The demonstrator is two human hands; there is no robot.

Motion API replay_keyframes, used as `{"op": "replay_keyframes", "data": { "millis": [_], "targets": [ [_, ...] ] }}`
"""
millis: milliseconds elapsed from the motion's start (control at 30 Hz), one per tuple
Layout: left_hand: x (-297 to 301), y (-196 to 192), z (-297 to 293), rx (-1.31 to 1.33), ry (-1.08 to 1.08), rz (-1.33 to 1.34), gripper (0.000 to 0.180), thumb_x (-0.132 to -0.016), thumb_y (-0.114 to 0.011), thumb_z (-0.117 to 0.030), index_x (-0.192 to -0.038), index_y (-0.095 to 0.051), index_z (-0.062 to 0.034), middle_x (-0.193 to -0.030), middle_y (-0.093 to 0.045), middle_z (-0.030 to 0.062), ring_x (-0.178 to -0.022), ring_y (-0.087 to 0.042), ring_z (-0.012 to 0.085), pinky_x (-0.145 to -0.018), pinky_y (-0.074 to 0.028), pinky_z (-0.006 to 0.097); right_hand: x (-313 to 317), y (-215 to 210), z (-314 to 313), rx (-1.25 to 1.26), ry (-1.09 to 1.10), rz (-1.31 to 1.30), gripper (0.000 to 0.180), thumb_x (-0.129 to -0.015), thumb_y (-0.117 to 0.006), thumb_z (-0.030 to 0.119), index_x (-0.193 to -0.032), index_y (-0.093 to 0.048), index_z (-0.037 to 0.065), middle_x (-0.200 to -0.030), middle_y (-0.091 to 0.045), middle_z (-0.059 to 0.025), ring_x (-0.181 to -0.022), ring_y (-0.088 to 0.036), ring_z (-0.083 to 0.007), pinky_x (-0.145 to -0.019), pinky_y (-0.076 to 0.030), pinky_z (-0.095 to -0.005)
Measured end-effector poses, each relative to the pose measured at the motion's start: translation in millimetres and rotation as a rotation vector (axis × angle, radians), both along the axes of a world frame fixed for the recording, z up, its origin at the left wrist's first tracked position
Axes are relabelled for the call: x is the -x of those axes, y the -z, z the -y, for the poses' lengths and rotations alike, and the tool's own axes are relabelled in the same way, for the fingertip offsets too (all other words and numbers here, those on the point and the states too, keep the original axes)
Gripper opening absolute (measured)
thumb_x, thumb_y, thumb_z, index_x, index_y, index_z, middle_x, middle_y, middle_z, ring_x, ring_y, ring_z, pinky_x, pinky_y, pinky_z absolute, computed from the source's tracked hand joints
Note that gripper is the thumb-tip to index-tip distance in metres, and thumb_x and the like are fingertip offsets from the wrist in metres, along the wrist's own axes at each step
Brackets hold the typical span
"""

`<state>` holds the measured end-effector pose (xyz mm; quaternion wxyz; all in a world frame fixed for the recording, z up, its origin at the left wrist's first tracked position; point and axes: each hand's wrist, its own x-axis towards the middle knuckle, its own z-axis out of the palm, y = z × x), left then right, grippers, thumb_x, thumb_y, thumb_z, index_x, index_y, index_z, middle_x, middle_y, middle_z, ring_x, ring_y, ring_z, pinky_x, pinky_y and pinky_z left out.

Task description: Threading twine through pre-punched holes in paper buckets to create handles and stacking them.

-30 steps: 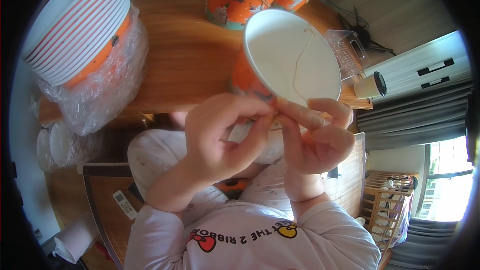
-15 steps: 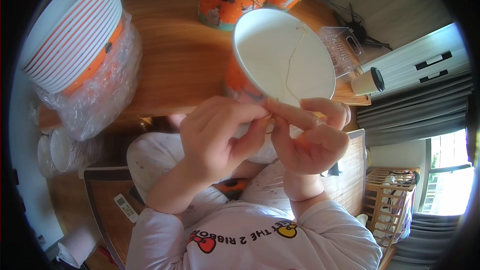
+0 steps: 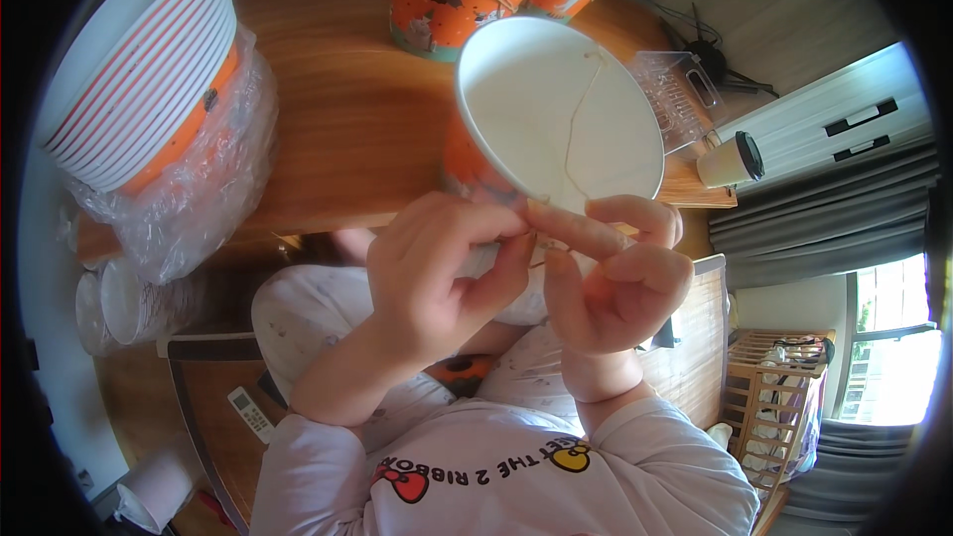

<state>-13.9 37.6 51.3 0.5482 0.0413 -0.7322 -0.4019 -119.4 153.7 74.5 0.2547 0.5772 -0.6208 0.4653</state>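
Observation:
A paper bucket [image 3: 551, 104], white inside and orange outside, tilts over the table edge with its mouth toward me. A thin tan string [image 3: 574, 129] runs across its mouth from the far rim to the near rim at my fingers. My left hand [image 3: 432, 273] is closed, thumb and forefinger pinching the string at the near rim. My right hand [image 3: 620, 283] touches the same rim with its forefinger, its other fingers curled around the string. A short loop of string shows between the two hands. The knot area is partly hidden by my fingertips.
Nested orange buckets in clear plastic [image 3: 149, 89] stand at the left of the wooden table [image 3: 318, 89]. More orange buckets [image 3: 447, 5] with tan strings stand at the back. A clear plastic box [image 3: 670, 94] and a lidded cup [image 3: 730, 161] are at the right. A remote [image 3: 250, 414] lies lower left.
My right thumb has moved down, away from the forefinger, and a bit more string shows between my hands. The bucket has shifted very slightly left.

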Motion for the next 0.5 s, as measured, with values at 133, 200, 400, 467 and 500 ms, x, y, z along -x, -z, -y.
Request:
{"op": "replay_keyframes", "data": {
  "millis": [133,200,400,467,500],
  "targets": [
    [0,0,2,0.061,0.007,-0.019,0.024,-0.068,-0.077,0.002,-0.088,-0.065,-0.0052,-0.079,-0.067,0.0051,-0.065,-0.063,0.0248,-0.058,-0.049,0.033,0,2,3,0.060,-0.020,0.032,0.034,-0.067,-0.083,0.008,-0.094,-0.063,0.013,-0.099,-0.075,0.0092,-0.091,-0.051,-0.0122,-0.083,-0.030,-0.0290],
    [0,-1,2,0.074,0.007,-0.020,0.024,-0.068,-0.077,0.003,-0.087,-0.066,-0.0049,-0.079,-0.068,0.0052,-0.065,-0.064,0.0250,-0.059,-0.050,0.033,0,1,3,0.082,-0.012,0.040,0.031,-0.067,-0.083,0.008,-0.091,-0.064,0.014,-0.098,-0.075,0.0102,-0.091,-0.052,-0.0119,-0.083,-0.030,-0.0290],
    [0,-1,1,0.048,0.000,-0.036,0.023,-0.068,-0.076,0.004,-0.087,-0.066,-0.0047,-0.079,-0.068,0.0048,-0.065,-0.064,0.0250,-0.058,-0.049,0.032,-7,-5,-2,0.063,0.039,0.076,0.025,-0.069,-0.083,0.006,-0.078,-0.062,0.016,-0.096,-0.075,0.0109,-0.083,-0.054,-0.0102,-0.083,-0.030,-0.0285],
    [-1,-2,-1,-0.022,0.022,0.010,0.021,-0.071,-0.074,0.003,-0.088,-0.066,-0.0043,-0.077,-0.067,0.0055,-0.063,-0.063,0.0238,-0.057,-0.048,0.031,-9,-6,-2,0.070,0.062,0.076,0.029,-0.070,-0.082,0.003,-0.073,-0.056,0.016,-0.096,-0.075,0.0081,-0.080,-0.054,-0.0097,-0.081,-0.032,-0.0273],
    [-3,-2,2,-0.021,0.026,0.009,0.021,-0.071,-0.074,0.003,-0.088,-0.066,-0.0043,-0.077,-0.067,0.0055,-0.063,-0.063,0.0238,-0.057,-0.048,0.031,-9,-5,-3,0.071,0.067,0.074,0.029,-0.070,-0.082,0.003,-0.073,-0.056,0.016,-0.096,-0.075,0.0081,-0.080,-0.054,-0.0097,-0.081,-0.032,-0.0273]
  ]
}}
